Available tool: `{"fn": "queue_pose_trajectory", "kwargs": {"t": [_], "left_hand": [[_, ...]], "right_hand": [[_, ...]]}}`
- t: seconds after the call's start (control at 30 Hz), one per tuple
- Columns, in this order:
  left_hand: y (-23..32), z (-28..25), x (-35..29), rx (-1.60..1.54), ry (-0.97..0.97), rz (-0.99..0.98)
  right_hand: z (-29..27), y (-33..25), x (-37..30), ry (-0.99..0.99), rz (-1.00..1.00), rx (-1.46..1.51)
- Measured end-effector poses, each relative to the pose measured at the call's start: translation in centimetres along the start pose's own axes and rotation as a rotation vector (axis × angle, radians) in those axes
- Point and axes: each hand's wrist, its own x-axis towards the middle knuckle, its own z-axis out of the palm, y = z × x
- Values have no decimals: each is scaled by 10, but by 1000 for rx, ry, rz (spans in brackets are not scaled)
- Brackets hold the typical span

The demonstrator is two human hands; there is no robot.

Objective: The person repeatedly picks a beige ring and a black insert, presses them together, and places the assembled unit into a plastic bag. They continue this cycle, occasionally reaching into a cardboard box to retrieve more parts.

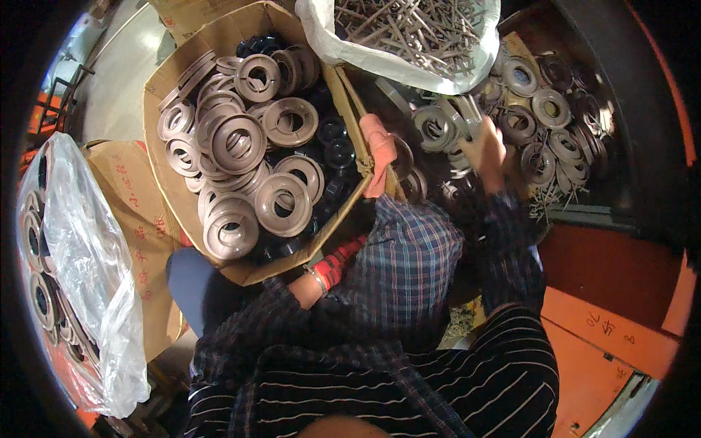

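Observation:
At the right, my bare right hand reaches over a pile of grey-brown rings. Its thumb and fingers, slightly smeared by motion, close on a few grey rings that stand on edge. My left hand, in a red glove with a bracelet at the wrist, rests low beside the near side of a cardboard box. Plaid cloth over my leg hides part of it, and its fingers do not show. Many flanged grey-brown rings fill the box, with dark glossy rings along its right side.
A white sack of thin metal pins stands at the top. An orange-pink cloth hangs at the box's right corner. At left, clear plastic covers more rings next to a cardboard flap. Orange metal panels lie at lower right.

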Motion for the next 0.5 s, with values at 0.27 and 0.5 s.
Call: {"fn": "queue_pose_trajectory", "kwargs": {"t": [0.27,0.5], "left_hand": [[-2,-5,5,190,56,85],[-3,-6,0,213,78,82]], "right_hand": [[-84,43,-140,-5,663,1356],[-121,-37,-100,-216,47,1569]]}}
